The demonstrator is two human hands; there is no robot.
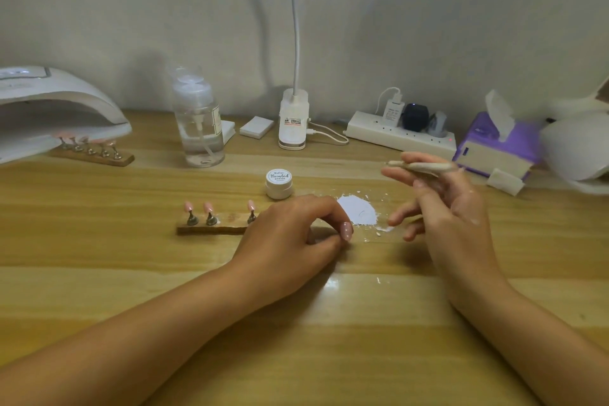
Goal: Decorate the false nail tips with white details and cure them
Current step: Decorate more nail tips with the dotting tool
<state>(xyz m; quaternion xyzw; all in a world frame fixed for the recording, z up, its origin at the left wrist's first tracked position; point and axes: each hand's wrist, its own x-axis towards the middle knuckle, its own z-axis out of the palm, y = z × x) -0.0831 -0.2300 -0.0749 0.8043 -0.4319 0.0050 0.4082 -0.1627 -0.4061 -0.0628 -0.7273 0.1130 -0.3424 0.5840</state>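
A wooden stand (pixel 217 228) at the table's middle carries three pink nail tips (pixel 209 207) on metal holders. My left hand (pixel 293 234) lies over its right end and pinches a pink nail tip (pixel 346 231) between thumb and fingertips. My right hand (pixel 441 204) hovers to the right, fingers loosely spread, holding a thin pale brush (pixel 425 166) near its top. A smear of white paint (pixel 357 213) lies on the table between the hands. A small white jar labelled Painted (pixel 279 183) stands behind it. A second stand with pink tips (pixel 92 150) sits under the white curing lamp (pixel 56 109) at far left.
A clear pump bottle (pixel 199 122), white pads (pixel 256 127), a clip lamp base (pixel 293 119) with its cable, and a power strip (pixel 398 132) line the back. A purple tissue box (pixel 497 148) and a white object (pixel 576 148) stand at the right.
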